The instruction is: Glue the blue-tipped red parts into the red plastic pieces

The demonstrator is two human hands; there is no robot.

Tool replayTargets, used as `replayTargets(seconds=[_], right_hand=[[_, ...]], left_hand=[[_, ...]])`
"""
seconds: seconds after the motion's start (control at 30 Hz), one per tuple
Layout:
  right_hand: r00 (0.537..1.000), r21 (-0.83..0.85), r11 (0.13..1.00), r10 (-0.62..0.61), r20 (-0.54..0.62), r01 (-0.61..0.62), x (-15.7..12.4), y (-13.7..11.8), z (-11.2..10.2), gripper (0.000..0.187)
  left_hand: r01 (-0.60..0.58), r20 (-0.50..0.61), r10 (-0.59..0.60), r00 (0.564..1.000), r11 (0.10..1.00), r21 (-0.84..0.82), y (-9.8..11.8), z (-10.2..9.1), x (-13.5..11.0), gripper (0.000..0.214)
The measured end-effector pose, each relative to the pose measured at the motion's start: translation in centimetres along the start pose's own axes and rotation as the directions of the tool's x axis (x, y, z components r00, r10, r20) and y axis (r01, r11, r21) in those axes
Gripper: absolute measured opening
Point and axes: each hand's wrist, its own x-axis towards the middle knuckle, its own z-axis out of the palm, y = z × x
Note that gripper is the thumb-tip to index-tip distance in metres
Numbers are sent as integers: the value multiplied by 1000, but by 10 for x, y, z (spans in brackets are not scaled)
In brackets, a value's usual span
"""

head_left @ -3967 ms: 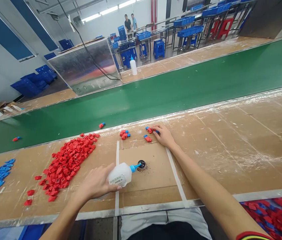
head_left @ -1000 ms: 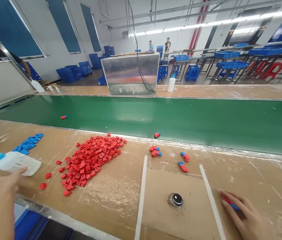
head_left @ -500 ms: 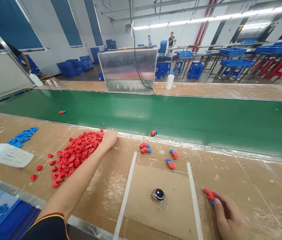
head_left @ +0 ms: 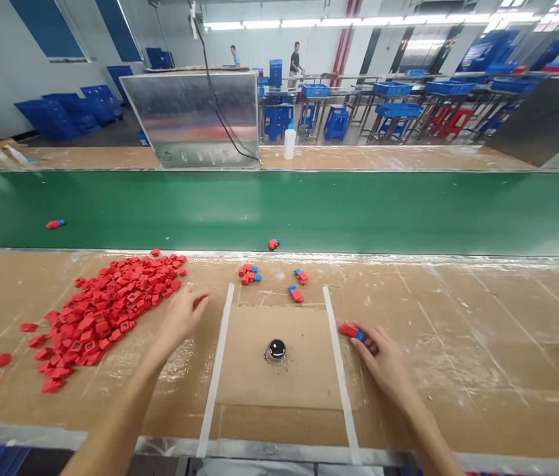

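The fingers point(head_left: 366, 347) of the right hand point(head_left: 383, 363) are closed on a small red plastic part point(head_left: 350, 330) with a blue end, just right of a white tape strip point(head_left: 341, 357). The left hand point(head_left: 178, 320) is curved above the tabletop point(head_left: 458, 330), near a loose red piece point(head_left: 201, 301) (I cannot tell if it grips this piece). Between the hands, a black-topped round cup point(head_left: 276, 349) sits on a cardboard sheet point(head_left: 279, 377). A red pile point(head_left: 111, 311) lies at left of the frame. Farther, at upper middle, a green conveyor belt point(head_left: 359, 211) runs across, and behind it stands a white glue bottle point(head_left: 289, 142).
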Motion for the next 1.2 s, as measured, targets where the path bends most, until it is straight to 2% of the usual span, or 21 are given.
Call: replayTargets(seconds=[0.03,0.07,0.13,0.17,0.27,0.37,0.43,0.57,0.7,0.8,1.0,1.2], right_hand=[[1000,-14,1000,7,20,-7,2,-2,-2,50],[999,-32,999,13,36,-12,3,-4,-3,50],[999,-65,998,17,44,-14,6,-8,-4,49],[999,-77,997,14,42,-11,7,-9,-4,48],[999,-101,995,-1,41,5,9,-10,-5,45],[998,-108,994,-20,56,26,8,-14,-9,43],[997,-100,994,-38,70,45,6,-21,-12,42],[987,-39,992,-116,110,121,-1,-53,-8,37],[951,54,964,-267,154,261,-12,-96,5,22],[914,118,929,-368,172,351,-17,-116,15,14],[890,68,912,-411,200,405,-18,-119,23,19],[871,32,896,-439,221,443,-19,-120,26,20]], left_hand=[[45,-14,-48,999,985,-168,2,5,-15,40],[96,-1,-103,995,932,-349,5,11,-29,43],[188,78,-181,980,746,-639,10,25,-56,53],[220,116,-199,973,654,-724,14,33,-67,58],[271,180,-238,954,441,-856,27,57,-94,61],[280,214,-218,952,341,-897,45,79,-112,53],[257,211,-167,963,338,-905,57,92,-121,46],[183,146,-120,982,417,-890,76,109,-129,36],[131,86,-115,990,477,-869,83,114,-131,31],[107,70,-94,993,494,-863,84,112,-132,30],[76,78,-16,997,497,-864,82,106,-138,28],[70,72,-16,997,515,-854,84,108,-137,28]])
